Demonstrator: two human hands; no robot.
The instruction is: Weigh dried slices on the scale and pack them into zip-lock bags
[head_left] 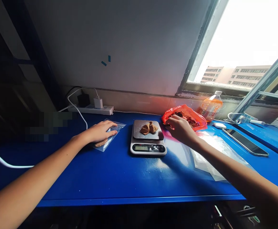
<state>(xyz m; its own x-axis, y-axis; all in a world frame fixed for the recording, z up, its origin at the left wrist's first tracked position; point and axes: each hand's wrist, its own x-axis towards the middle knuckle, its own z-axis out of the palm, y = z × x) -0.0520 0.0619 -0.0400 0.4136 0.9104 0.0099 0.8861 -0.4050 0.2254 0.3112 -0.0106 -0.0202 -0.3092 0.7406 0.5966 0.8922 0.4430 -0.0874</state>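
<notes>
My left hand (100, 131) lies stretched out over a clear zip bag (118, 124), fingers extended. A brown piece (101, 143) shows at the bag's lower edge, partly under the hand. In the middle stands a kitchen scale (148, 149) with lumpy brown pieces (149, 128) on its metal plate; its display digits are too small to read. My right hand (180, 126) reaches to the left side of an open red plastic bag (176, 109) containing dark brown pieces (191, 120). Its fingers are bent inward, and what they hold, if anything, is hidden.
Flat clear bags (211, 156) lie beneath my right forearm. A phone (246, 142), a white earphone case (219, 125) and an orange drink bottle (211, 106) are at the right. A power strip (105, 109) with a charger (98, 102) sits along the wall; a white cable (78, 112) runs behind my left hand.
</notes>
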